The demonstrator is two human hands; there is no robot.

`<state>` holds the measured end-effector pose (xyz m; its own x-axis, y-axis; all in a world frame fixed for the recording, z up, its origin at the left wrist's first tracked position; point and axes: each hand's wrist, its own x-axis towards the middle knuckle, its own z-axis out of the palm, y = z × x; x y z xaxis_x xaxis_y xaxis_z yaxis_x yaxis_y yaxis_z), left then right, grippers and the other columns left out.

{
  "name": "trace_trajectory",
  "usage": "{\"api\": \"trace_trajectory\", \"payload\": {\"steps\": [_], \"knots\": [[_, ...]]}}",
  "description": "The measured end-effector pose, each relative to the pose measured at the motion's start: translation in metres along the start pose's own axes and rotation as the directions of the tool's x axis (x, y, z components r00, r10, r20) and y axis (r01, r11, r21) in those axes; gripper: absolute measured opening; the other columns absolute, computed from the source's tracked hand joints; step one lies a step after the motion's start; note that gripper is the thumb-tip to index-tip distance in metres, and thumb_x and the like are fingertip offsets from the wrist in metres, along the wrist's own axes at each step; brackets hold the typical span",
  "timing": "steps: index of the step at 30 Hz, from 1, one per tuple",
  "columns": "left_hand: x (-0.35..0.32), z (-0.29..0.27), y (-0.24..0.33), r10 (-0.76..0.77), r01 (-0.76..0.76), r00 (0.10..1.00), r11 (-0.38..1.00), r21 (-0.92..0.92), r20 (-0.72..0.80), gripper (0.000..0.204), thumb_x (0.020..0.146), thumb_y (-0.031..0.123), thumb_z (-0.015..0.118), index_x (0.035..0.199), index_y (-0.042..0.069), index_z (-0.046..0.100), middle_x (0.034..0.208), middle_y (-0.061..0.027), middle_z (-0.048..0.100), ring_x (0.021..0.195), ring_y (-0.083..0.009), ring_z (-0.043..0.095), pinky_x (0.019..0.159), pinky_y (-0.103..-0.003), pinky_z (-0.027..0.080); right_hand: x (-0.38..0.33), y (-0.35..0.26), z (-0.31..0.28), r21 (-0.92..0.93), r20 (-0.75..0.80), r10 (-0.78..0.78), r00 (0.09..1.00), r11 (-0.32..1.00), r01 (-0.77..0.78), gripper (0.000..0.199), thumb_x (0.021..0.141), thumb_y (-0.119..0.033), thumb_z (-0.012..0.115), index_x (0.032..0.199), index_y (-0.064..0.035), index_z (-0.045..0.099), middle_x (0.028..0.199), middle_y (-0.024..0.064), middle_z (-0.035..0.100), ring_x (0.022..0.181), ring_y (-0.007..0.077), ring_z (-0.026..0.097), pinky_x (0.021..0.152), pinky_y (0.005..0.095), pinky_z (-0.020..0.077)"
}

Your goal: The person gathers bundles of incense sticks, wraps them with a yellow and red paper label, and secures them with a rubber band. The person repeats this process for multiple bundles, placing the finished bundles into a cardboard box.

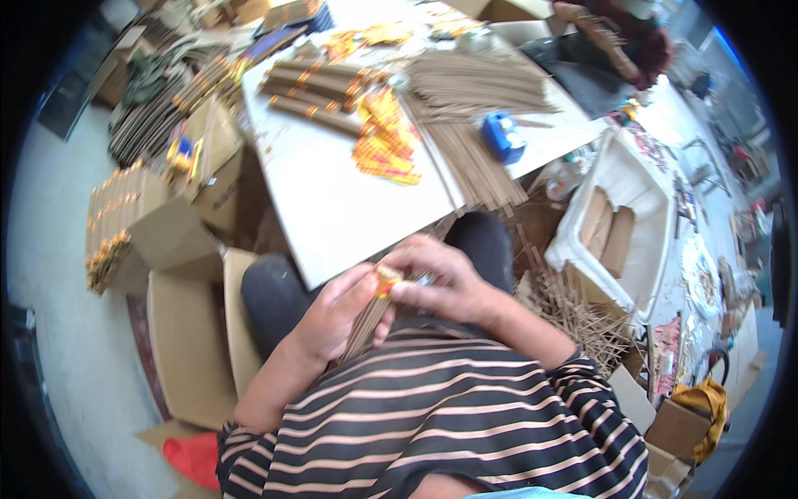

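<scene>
In my lap I hold a bundle of thin brown sticks (366, 327), tilted, its lower end running toward my shirt. My left hand (337, 310) is closed around it near the upper end. A yellow and red paper strip (387, 287) sits around that end. My right hand (442, 279) is closed with its thumb and fingers pressed on the strip. On the white table (332, 224) ahead lie more yellow and red strips (384, 141), loose brown sticks (474, 154) and several finished-looking bundles (312, 100) with similar bands.
A blue tape dispenser (503, 137) stands on the table's right part. Open cardboard boxes (191, 333) are at my left, with stacked banded bundles (116, 212) beyond. To the right are a white plastic tub (661, 224) and a heap of sticks (573, 312). Another person (607, 50) sits far right.
</scene>
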<state>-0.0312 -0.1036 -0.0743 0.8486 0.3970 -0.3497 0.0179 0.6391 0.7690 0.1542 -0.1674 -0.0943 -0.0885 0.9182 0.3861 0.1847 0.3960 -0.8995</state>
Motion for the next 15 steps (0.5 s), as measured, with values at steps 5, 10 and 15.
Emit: {"api": "trace_trajectory", "payload": {"steps": [5, 10, 15], "knots": [[0.003, 0.008, -0.001, 0.099, -0.094, 0.994, 0.987, 0.130, -0.037, 0.033, 0.094, 0.030, 0.047, 0.111, 0.001, 0.046, 0.081, -0.0057, 0.054, 0.069, -0.0106, 0.054, 0.062, -0.023, 0.048, -0.001, 0.002, -0.002, -0.038, -0.024, -0.021, 0.999, 0.999, 0.020, 0.028, 0.084, -0.020, 0.063, 0.103, 0.0001, 0.058, 0.088, 0.0111, 0.055, 0.084, 0.0232, 0.054, 0.074, 0.0326, 0.0440], [0.004, 0.010, -0.001, 0.153, -0.136, 0.988, 0.939, 0.315, -0.031, 0.035, 0.094, 0.031, 0.048, 0.108, -0.001, 0.049, 0.087, -0.0069, 0.056, 0.075, -0.0109, 0.054, 0.071, -0.023, 0.047, -0.006, 0.003, 0.000, -0.096, -0.059, -0.002, 0.998, 0.995, -0.004, 0.029, 0.082, -0.022, 0.065, 0.101, -0.0008, 0.059, 0.086, 0.0106, 0.056, 0.082, 0.0224, 0.054, 0.072, 0.0315, 0.0440], [-0.001, 0.001, -0.001, 0.240, -0.168, 0.970, 0.733, 0.659, -0.020, 0.036, 0.094, 0.031, 0.047, 0.106, -0.002, 0.052, 0.091, -0.0050, 0.054, 0.082, -0.0077, 0.049, 0.075, -0.022, 0.042, -0.008, 0.000, 0.004, -0.099, -0.068, 0.007, 0.998, 0.995, -0.014, 0.028, 0.080, -0.021, 0.067, 0.100, -0.0015, 0.060, 0.085, 0.0109, 0.056, 0.079, 0.0239, 0.055, 0.070, 0.0330, 0.0454]]}}
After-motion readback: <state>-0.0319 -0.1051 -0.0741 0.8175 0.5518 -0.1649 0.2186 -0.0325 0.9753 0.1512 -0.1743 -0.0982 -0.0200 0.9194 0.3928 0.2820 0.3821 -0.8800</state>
